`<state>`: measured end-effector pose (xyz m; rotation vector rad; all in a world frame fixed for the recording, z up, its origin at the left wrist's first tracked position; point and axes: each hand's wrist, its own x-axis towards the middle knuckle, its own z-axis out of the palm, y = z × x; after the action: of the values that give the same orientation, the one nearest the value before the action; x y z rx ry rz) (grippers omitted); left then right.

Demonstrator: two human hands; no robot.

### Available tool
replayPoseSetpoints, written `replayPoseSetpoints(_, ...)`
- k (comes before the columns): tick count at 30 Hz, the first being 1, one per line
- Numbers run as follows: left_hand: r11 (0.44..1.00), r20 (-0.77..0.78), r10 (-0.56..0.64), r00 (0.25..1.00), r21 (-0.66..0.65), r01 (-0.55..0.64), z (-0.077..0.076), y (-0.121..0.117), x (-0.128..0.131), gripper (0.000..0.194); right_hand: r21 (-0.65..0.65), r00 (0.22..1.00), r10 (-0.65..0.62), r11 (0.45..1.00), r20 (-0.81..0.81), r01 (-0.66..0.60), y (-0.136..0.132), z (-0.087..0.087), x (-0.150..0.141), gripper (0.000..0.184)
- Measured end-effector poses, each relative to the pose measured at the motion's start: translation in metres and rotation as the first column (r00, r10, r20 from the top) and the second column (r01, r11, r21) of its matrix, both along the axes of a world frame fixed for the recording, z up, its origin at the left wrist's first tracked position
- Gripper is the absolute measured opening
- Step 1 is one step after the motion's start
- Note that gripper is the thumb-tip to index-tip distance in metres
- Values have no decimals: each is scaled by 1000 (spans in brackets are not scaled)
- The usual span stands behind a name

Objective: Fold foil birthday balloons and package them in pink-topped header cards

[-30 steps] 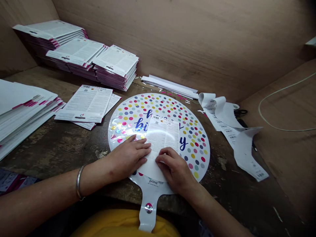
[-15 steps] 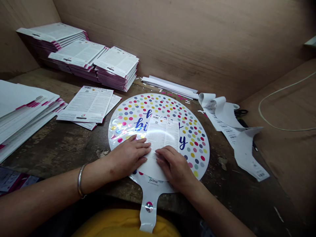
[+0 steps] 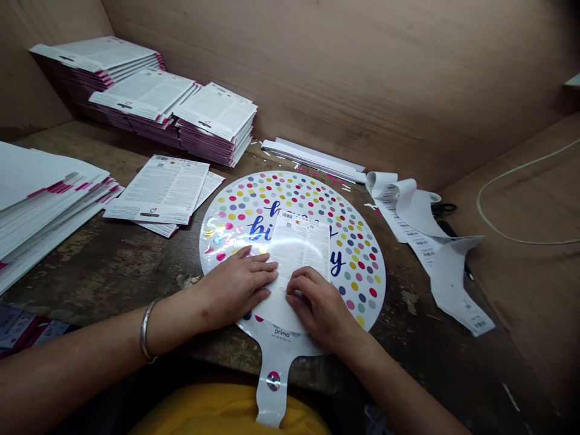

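A flat white foil balloon (image 3: 357, 266) with coloured dots and dark blue lettering lies on the table, its tail (image 3: 272, 399) hanging over the near edge. On its middle rests a white printed card (image 3: 303, 248) with a barcode at the top; it covers part of the lettering. My left hand (image 3: 242, 278) lies flat over the card's left edge and the balloon, fingers stretched out. On the lower right of the card sits my right hand (image 3: 317, 305), its fingers curled and thumb close to the forefinger. Whatever its fingertips pinch, if anything, is hidden.
Two printed cards (image 3: 158, 187) overlap left of the balloon. Stacks of similar packs (image 3: 215, 115) stand at the back left, and another pile (image 3: 49, 187) lies at the left edge. Barcode label strips (image 3: 421, 241) curl on the right, near black-handled scissors (image 3: 444, 208). White paper strips (image 3: 312, 158) lie behind.
The balloon, card and left hand stay in place. My right hand's fingers flatten slightly, then curl again at the same spot on the card. The camera view shifts a little.
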<state>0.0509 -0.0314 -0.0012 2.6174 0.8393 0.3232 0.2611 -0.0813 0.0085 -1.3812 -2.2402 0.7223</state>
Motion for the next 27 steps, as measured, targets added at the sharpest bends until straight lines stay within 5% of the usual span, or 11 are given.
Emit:
replayPoseSetpoints(13, 1000, 19, -2, 1000, -3, 3, -2, 0, -1, 33, 12, 1000, 11, 1000, 7, -11, 8, 14, 13, 11)
replayPoseSetpoints(27, 1000, 52, -20, 998, 7, 19, 2, 1, -2, 29, 20, 982, 187, 982, 35, -188, 28, 5, 0, 12)
